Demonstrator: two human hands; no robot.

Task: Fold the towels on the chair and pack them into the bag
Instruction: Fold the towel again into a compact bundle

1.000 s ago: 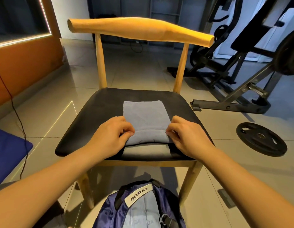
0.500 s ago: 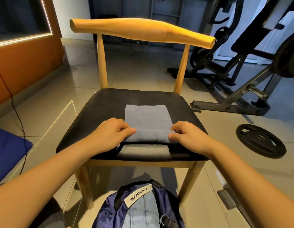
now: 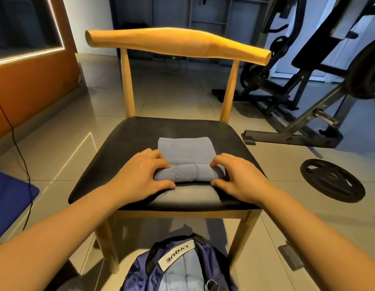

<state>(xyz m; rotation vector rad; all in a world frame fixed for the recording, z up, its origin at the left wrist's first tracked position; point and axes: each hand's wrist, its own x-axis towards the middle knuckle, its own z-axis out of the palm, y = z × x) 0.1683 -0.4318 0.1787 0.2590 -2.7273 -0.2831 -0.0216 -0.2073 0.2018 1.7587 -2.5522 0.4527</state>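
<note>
Blue-grey towel (image 3: 185, 151) sits mid-seat on chair (image 3: 123, 156), near end part-rolled; left grip (image 3: 140, 175) & right grip (image 3: 238, 178) both curl round that roll. Folding approx half done, I'd say; bag (image 3: 182, 271) waits on floor below, packing not yet done.

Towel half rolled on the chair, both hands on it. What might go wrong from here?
1. The left hand and right hand hold only the ends of the rolled towel; its middle may loosen or skew.
2. The roll lies towards the front of the chair seat, so a slip may drop it to the floor.
3. The bag sits low in front of the chair; reaching down one-handed may let the roll unwind.
</note>
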